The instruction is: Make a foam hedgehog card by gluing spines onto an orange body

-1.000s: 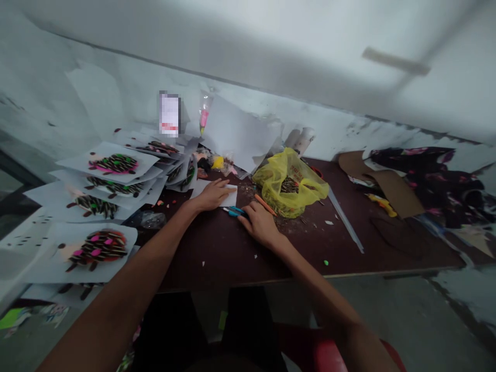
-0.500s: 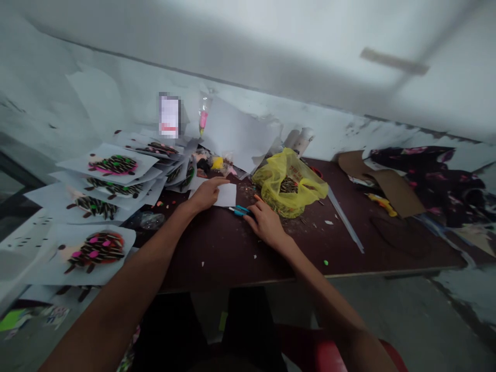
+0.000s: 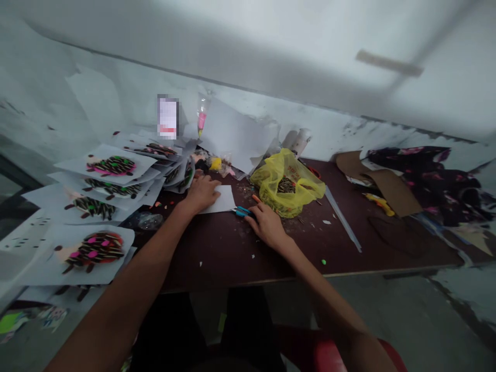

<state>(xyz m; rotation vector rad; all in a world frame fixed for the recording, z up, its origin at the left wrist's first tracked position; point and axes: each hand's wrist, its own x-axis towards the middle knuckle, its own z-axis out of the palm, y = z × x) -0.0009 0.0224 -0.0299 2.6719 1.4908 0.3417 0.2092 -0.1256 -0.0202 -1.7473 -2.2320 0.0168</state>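
Observation:
My left hand (image 3: 202, 194) rests on a small white paper (image 3: 221, 200), its fingers bent over the left part and its thumb pressed on the sheet. To the right, my right hand (image 3: 266, 223) is closed on a blue utility knife (image 3: 242, 211). The knife's pale tip points left and meets or nearly meets the paper's lower right corner. An orange tip shows by the right index finger; I cannot tell what it is. A yellow plastic bag (image 3: 271, 199) full of dark striped pieces stands just beyond the right hand.
Papers with hedgehog figures (image 3: 110, 165) are piled at the left. Behind the hands lie clay packets (image 3: 217, 164) and a large white sheet (image 3: 236, 134). A clear strip (image 3: 343, 219), brown cardboard (image 3: 395, 194) and dark flowered cloth (image 3: 414, 170) lie to the right.
The paper has turned a little and come slightly nearer to me. My left hand has shifted back and left over it. My right hand and the knife stay almost in place.

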